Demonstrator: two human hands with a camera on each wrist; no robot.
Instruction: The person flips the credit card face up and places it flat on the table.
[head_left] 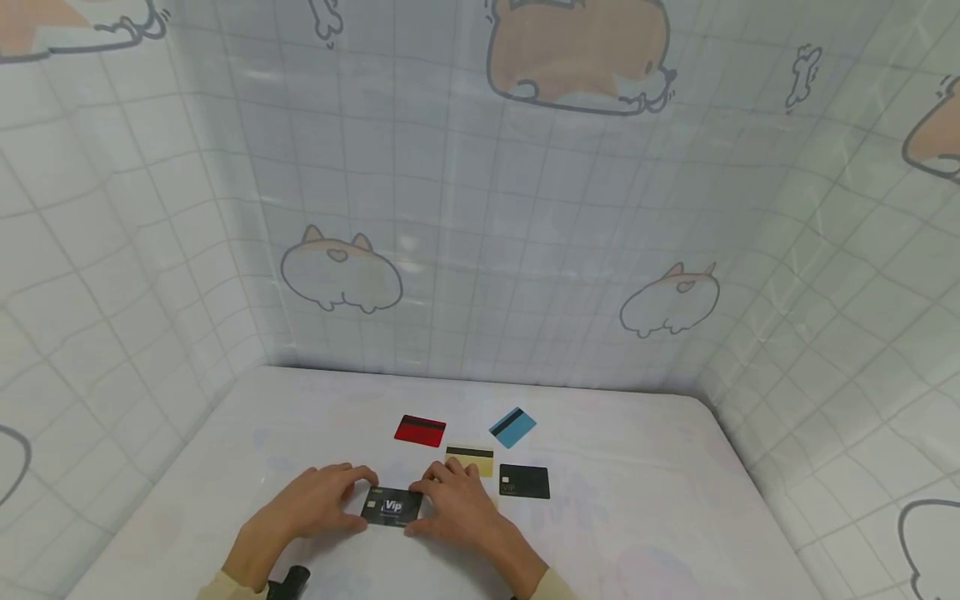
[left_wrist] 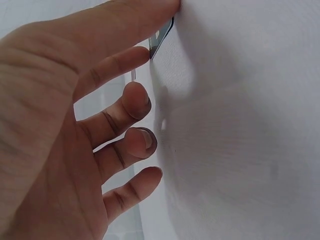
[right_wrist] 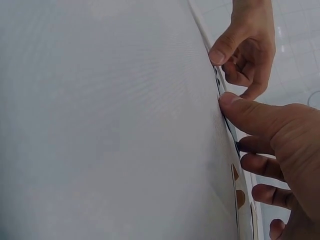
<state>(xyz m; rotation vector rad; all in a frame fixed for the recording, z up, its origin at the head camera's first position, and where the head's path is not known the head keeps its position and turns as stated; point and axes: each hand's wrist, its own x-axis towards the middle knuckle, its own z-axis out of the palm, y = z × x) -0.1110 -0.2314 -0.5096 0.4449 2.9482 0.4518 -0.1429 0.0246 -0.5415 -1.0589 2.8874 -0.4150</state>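
Note:
A black card (head_left: 392, 508) with "Vip" printed on it lies face up between the two hands at the front of the table. My left hand (head_left: 318, 502) pinches its left end between thumb and index finger; the left wrist view shows the other fingers spread apart, clear of the card. At the opposite end, my right hand (head_left: 459, 507) holds the card between thumb and fingers. Just beyond the right fingers is a yellow card (head_left: 471, 457) with a dark stripe, its lower part covered by that hand. Whether the black card is slightly off the table cannot be told.
Behind the hands lie a red card (head_left: 420, 432) and a blue card (head_left: 513, 428), each with a dark stripe. Another black card (head_left: 525, 482) is right of the right hand. The white table (head_left: 637, 467) is bordered by patterned curtains (head_left: 480, 250).

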